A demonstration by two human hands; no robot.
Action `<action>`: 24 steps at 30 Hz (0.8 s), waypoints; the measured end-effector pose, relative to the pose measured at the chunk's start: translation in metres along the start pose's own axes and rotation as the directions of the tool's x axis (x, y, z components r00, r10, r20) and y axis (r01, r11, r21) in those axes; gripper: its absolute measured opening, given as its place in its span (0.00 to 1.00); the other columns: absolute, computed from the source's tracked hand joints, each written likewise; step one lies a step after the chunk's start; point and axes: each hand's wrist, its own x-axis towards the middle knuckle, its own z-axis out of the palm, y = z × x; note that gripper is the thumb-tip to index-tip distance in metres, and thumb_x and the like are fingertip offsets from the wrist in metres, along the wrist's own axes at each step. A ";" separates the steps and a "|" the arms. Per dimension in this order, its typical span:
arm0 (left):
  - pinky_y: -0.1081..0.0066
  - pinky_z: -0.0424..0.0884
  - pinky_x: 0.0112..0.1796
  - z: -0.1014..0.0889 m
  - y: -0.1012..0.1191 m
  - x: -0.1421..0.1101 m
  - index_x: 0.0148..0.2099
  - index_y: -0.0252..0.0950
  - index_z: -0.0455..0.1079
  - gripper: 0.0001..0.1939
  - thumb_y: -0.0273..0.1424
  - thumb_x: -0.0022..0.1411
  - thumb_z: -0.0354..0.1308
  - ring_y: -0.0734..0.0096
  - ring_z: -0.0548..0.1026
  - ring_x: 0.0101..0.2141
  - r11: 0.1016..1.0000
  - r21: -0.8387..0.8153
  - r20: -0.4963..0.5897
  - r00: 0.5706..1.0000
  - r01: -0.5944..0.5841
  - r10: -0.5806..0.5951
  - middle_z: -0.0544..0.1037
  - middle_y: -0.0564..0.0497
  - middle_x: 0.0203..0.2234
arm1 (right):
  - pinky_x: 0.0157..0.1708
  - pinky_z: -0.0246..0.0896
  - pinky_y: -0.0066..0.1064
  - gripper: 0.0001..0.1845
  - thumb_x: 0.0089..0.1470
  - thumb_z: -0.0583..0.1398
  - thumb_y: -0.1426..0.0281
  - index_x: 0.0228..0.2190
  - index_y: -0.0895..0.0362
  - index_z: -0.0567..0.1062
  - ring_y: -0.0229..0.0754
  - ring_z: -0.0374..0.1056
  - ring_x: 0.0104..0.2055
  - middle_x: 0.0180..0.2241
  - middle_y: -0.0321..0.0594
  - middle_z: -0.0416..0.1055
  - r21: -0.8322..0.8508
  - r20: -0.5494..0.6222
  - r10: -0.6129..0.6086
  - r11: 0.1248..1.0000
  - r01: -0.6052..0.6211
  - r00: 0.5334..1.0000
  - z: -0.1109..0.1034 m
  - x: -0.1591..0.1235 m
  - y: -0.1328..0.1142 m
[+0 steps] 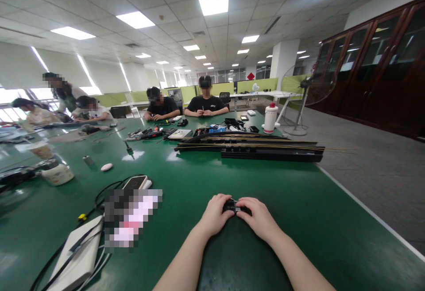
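Observation:
Between my two hands is a small black part (233, 205) with a silvery middle, low over the green table (186, 180). My left hand (216, 211) is closed on its left end, thumb at the near side and fingers at the far side. On the right end, my right hand (258, 215) grips it in the same way. Fingers cover most of the part, so its exact kind cannot be made out.
Long black strips (272, 153) with thin yellowish rods lie ahead. Behind them stands a white bottle with a red cap (271, 117). To the left are a white flat box (78, 253), cables, a phone (135, 182) and a cup (57, 172). Several people sit around the table.

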 end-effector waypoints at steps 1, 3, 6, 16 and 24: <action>0.63 0.62 0.48 0.000 0.000 0.000 0.51 0.37 0.64 0.20 0.28 0.54 0.56 0.62 0.66 0.45 1.000 -0.002 0.000 1.000 -0.001 0.001 0.70 0.48 0.44 | 0.49 0.55 0.43 0.09 0.43 0.62 0.67 0.31 0.48 0.78 0.49 0.66 0.46 0.40 0.39 0.75 -0.010 0.004 0.001 1.000 -0.001 1.000 0.000 0.000 0.000; 0.63 0.62 0.48 0.000 0.001 0.000 0.51 0.38 0.64 0.20 0.27 0.54 0.56 0.62 0.66 0.45 1.000 0.000 0.002 1.000 0.000 0.000 0.70 0.48 0.44 | 0.49 0.55 0.43 0.10 0.42 0.62 0.68 0.31 0.48 0.78 0.49 0.66 0.46 0.40 0.39 0.75 -0.011 0.004 0.008 1.000 -0.008 1.000 0.000 0.000 0.001; 0.62 0.62 0.48 -0.001 0.002 0.000 0.51 0.38 0.64 0.20 0.27 0.54 0.56 0.62 0.66 0.45 1.000 0.006 0.009 1.000 0.006 -0.006 0.70 0.47 0.44 | 0.49 0.56 0.43 0.10 0.41 0.63 0.68 0.31 0.48 0.78 0.49 0.67 0.45 0.39 0.39 0.75 0.023 0.000 0.020 1.000 -0.020 1.000 -0.001 0.000 0.001; 0.63 0.61 0.50 0.001 -0.001 -0.001 0.52 0.38 0.64 0.21 0.28 0.55 0.56 0.62 0.65 0.48 1.000 -0.004 0.003 1.000 0.003 -0.003 0.69 0.47 0.47 | 0.51 0.56 0.42 0.18 0.40 0.62 0.71 0.38 0.50 0.76 0.48 0.67 0.46 0.42 0.38 0.74 0.167 0.027 0.062 0.984 -0.066 0.998 -0.005 -0.002 0.005; 0.62 0.61 0.50 0.002 -0.003 0.000 0.54 0.39 0.63 0.21 0.30 0.56 0.54 0.62 0.65 0.47 1.000 -0.012 -0.003 1.000 0.013 -0.013 0.69 0.47 0.47 | 0.52 0.56 0.42 0.18 0.41 0.61 0.70 0.39 0.51 0.76 0.48 0.67 0.47 0.42 0.39 0.74 0.233 0.027 0.132 0.963 -0.134 0.991 -0.007 -0.001 0.006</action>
